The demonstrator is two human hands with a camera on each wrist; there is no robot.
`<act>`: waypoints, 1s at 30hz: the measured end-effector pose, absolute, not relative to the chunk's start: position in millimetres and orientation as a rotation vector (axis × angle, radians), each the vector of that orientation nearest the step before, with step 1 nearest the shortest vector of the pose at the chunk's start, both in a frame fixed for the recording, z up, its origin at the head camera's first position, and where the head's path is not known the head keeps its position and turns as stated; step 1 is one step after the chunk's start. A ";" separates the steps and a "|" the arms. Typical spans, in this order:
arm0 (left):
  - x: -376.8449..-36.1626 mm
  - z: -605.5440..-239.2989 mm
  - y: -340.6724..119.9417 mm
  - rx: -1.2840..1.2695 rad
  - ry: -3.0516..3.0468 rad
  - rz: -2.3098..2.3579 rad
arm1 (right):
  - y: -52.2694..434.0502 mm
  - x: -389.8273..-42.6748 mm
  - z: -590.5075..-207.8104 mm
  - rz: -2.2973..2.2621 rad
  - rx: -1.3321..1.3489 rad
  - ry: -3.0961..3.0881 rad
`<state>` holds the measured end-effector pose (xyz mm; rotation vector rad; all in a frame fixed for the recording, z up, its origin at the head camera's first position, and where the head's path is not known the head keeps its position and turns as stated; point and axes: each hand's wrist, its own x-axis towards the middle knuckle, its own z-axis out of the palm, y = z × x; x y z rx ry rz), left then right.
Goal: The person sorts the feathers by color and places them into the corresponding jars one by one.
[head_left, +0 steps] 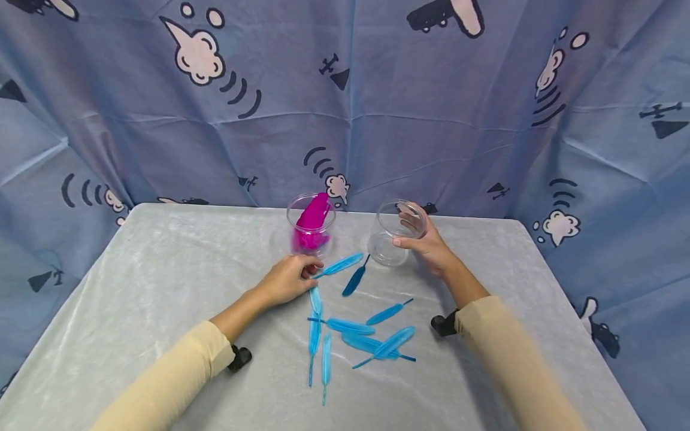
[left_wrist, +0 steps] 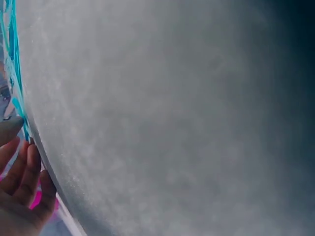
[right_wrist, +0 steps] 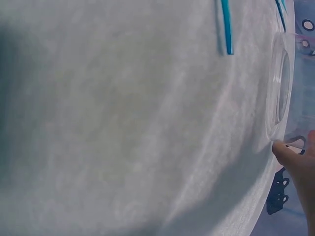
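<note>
- Behind, a blue cloth backdrop with cartoon puffs, curved lines and pointing-finger prints; in front of it, a pale, cloth-like counter.
- Near the middle of the counter, just in front of the left-hand cup, a blue feather, vane pointing up and to the right, quill end at the left hand.
- Left hand with fingers curled and thumb brought in, apparently pinching that quill end; exact contact partly hidden.
- Likely very light, soft along the vane, stiffer at the quill, easily creased or ruffled; best taken by the quill between thumb and fingertip, without squeezing the barbs.
- Right hand curled round the far right side of a see-through cup, thumb toward the near side; probably light, smooth, slightly slippery, so best held by the wall.
- Between that cup and the blue feather, a darker feather.
- Beyond the left hand, a second cup with magenta feathers inside, one reaching the rim.
- Nearer the person, several loose feathers, some crossing.
- Farther out, beige sleeves and dark wrist devices.
- No readable brand, label or writing anywhere.
</note>
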<state>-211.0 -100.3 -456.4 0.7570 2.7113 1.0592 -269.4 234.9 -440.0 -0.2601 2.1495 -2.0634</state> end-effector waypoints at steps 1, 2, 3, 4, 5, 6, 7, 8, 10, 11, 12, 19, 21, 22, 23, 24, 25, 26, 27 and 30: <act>-210.8 -456.3 -100.2 0.759 2.711 1.066 | 234.8 -269.1 -440.0 -2.063 -0.258 2.151; -210.6 -455.9 -100.1 0.760 2.712 1.072 | 234.7 -268.6 -439.9 -2.058 -0.253 2.158; -210.5 -455.8 -100.2 0.769 2.714 1.078 | 234.4 -268.3 -439.8 -2.058 -0.251 2.159; -210.5 -455.7 -100.1 0.769 2.713 1.084 | 234.2 -268.1 -439.8 -2.062 -0.252 2.156; -210.3 -455.3 -100.2 0.770 2.712 1.089 | 233.9 -267.9 -439.9 -2.063 -0.250 2.155; -210.1 -455.1 -100.3 0.771 2.711 1.094 | 233.5 -267.7 -439.9 -2.065 -0.253 2.150; -210.0 -454.9 -100.5 0.772 2.714 1.091 | 233.2 -267.7 -440.2 -2.068 -0.255 2.147; -209.9 -455.1 -100.6 0.777 2.718 1.086 | 232.9 -267.6 -440.6 -2.075 -0.253 2.142; -209.8 -455.2 -100.3 0.775 2.715 1.083 | 232.8 -267.6 -441.5 -2.093 -0.257 2.127; -209.8 -455.0 -100.0 0.775 2.715 1.079 | 233.0 -267.5 -441.9 -2.097 -0.258 2.126; -209.8 -455.2 -100.0 0.775 2.716 1.075 | 232.8 -267.5 -442.4 -2.101 -0.265 2.122; -212.6 -455.9 -96.0 0.789 2.719 0.993 | 233.4 -266.2 -442.9 -2.094 -0.257 2.131; -212.9 -455.3 -95.6 0.780 2.722 0.989 | 233.4 -266.1 -442.9 -2.088 -0.257 2.135; -212.9 -455.3 -95.9 0.775 2.722 0.991 | 233.4 -266.3 -442.9 -2.083 -0.259 2.137; -213.0 -455.3 -96.3 0.770 2.722 0.996 | 233.3 -266.7 -443.1 -2.081 -0.262 2.137; -213.1 -455.4 -96.7 0.764 2.719 1.002 | 233.2 -267.0 -443.3 -2.079 -0.262 2.137; -213.2 -455.6 -97.3 0.760 2.715 1.009 | 233.2 -267.1 -443.4 -2.079 -0.262 2.136; -213.3 -455.8 -97.9 0.757 2.708 1.021 | 233.1 -267.3 -443.5 -2.081 -0.264 2.131; -213.3 -455.9 -98.6 0.751 2.699 1.035 | 232.9 -267.4 -443.6 -2.083 -0.265 2.129; -214.5 -455.6 -100.4 0.745 2.663 1.099 | 232.7 -267.6 -443.5 -2.090 -0.272 2.121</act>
